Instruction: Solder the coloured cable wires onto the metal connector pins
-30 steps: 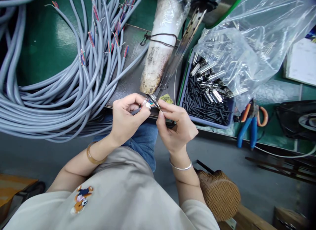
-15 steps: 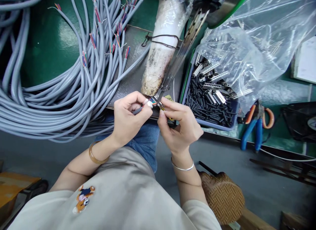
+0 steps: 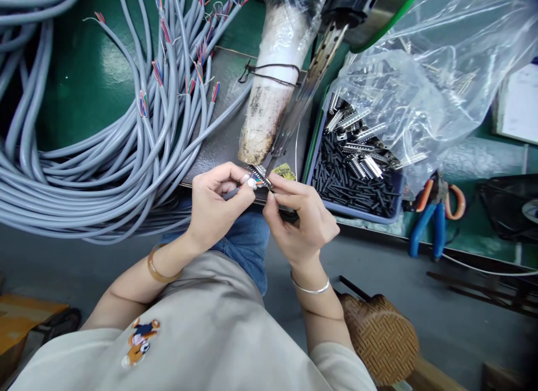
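Right hand (image 3: 303, 218) slightly leftward, left hand (image 3: 219, 203) opposite, one connector (image 3: 260, 173) between.

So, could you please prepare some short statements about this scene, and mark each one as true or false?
1. The left hand pinches a grey cable. True.
2. The right hand is far from the multi-pin connector. False: the right hand's fingertips are at the connector's end.
3. A blue bin holds short black tubes and loose connectors. True.
4. The bin also holds pliers. False: the blue-handled pliers lie outside, to its right.
5. The right wrist is bare. False: it wears a silver-coloured bangle.
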A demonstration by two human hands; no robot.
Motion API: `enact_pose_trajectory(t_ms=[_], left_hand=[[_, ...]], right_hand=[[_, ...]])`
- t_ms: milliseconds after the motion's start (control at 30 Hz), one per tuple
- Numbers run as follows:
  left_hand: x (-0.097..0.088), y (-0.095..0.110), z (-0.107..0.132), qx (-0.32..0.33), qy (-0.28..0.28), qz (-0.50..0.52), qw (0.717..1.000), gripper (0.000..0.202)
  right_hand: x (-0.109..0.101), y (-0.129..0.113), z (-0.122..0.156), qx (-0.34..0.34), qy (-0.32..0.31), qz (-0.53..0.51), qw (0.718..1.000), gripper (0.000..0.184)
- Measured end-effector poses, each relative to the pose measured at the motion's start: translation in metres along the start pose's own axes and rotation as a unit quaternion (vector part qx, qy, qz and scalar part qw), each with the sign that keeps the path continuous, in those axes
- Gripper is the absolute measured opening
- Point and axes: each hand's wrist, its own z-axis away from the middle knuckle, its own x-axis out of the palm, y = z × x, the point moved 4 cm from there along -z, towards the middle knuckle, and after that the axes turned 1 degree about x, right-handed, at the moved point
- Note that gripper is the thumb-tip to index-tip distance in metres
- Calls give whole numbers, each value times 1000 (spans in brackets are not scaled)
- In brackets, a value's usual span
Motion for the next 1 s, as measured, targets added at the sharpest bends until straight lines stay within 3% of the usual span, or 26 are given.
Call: enact_pose_trajectory(t_ms=[367,800,1000], left_hand=[[2,3,0,65,16,-23,998,13],[5,9,-1,96,20,-58,993,16],[4,11,-2,81,20,-49,995,16]], right_hand=[[-2,1,-3,34,8,-33,999,20],[-3,2,-9,23,7,-17,1000,22],[-5,-3,-10,-2,5,20,1000,19]])
